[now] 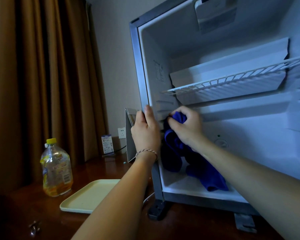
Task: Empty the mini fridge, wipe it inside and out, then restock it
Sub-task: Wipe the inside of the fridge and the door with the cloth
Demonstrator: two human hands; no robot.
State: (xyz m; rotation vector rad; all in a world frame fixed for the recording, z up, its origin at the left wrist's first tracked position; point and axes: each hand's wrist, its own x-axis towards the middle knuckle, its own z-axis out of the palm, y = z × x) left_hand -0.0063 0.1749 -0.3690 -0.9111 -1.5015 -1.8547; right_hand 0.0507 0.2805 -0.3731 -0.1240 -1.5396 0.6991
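Both forearms reach up from the bottom of the view toward the mini fridge (pixel 215 49), which stands open on a dark wooden tabletop (pixel 121 227) on short black feet. Its white cavity looks emptied: only a wire shelf (pixel 232 80) spans the middle, with a flat pale panel leaning behind it, and nothing else sits inside. I judge this to be the inside-wiping stage, with restocking yet to come. Gripping a bunched blue cloth (pixel 178 141), the right hand (pixel 187 127) has its fingers curled round the upper wad and pushes it against the left inner wall just below the shelf rails; the rest of the cloth hangs down and trails onto the fridge floor. At the front left edge of the cabinet, the left hand (pixel 145 130), a braided band on its wrist, is wrapped round the grey frame, thumb up along the door seal, most likely to steady the light fridge against the push of the wiping. Just behind that hand a folded card (pixel 129 135) stands upright beside the cabinet. Farther left a pale tray (pixel 87 196) lies flat, and beside it stands a clear bottle (pixel 56 168) with a yellow cap and a little amber liquid, apparently taken out and parked for restocking. A small printed box (pixel 107 143) and a wall socket (pixel 122 133) sit near the brown curtain (pixel 42 75).
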